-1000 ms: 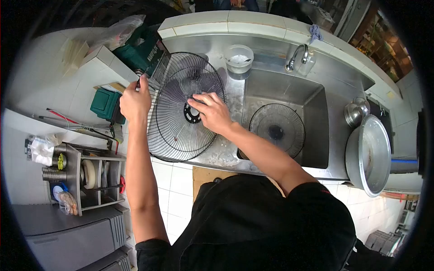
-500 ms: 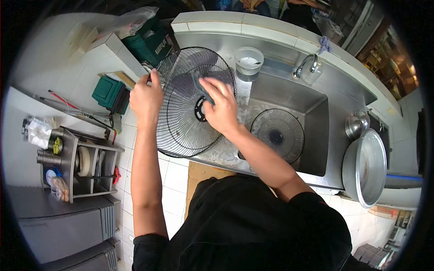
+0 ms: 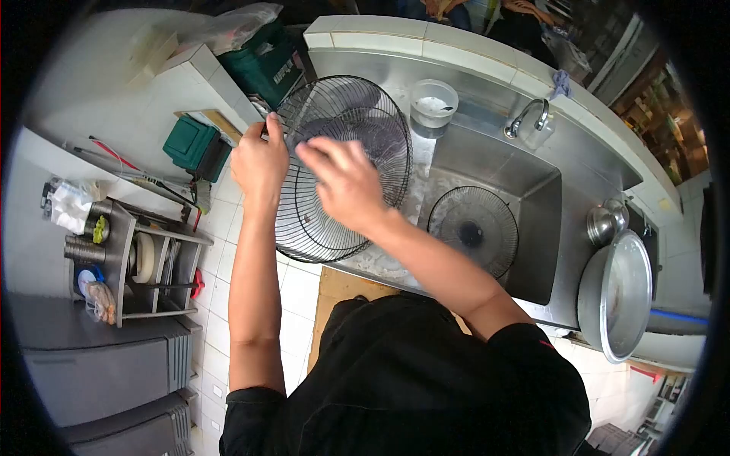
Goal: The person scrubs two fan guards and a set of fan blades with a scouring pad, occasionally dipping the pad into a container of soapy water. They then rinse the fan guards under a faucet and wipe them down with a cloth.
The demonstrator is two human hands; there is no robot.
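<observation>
My left hand (image 3: 261,156) is closed round the left rim of a round black wire fan guard (image 3: 384,137), which stands tilted at the counter's left end. Across the face of the guard is my right hand (image 3: 346,178), blurred by motion, its fingers bent toward the wires. What it holds, if anything, cannot be made out. A second fan guard (image 3: 473,228) with a dark centre lies in the steel sink (image 3: 536,235). Behind the guards, a clear tub (image 3: 433,110) of whitish liquid rests on the counter.
A faucet (image 3: 528,120) rises behind the sink. To the right are a large metal basin (image 3: 627,296) and steel bowls (image 3: 606,224). Green bins (image 3: 190,144) and a metal shelf rack (image 3: 156,266) stand on the left. People's arms show beyond the tiled ledge (image 3: 426,38).
My right hand has moved left across the guard, and the dark cloth-like thing seen at its fingers earlier is no longer distinct. The whole view has shifted slightly.
</observation>
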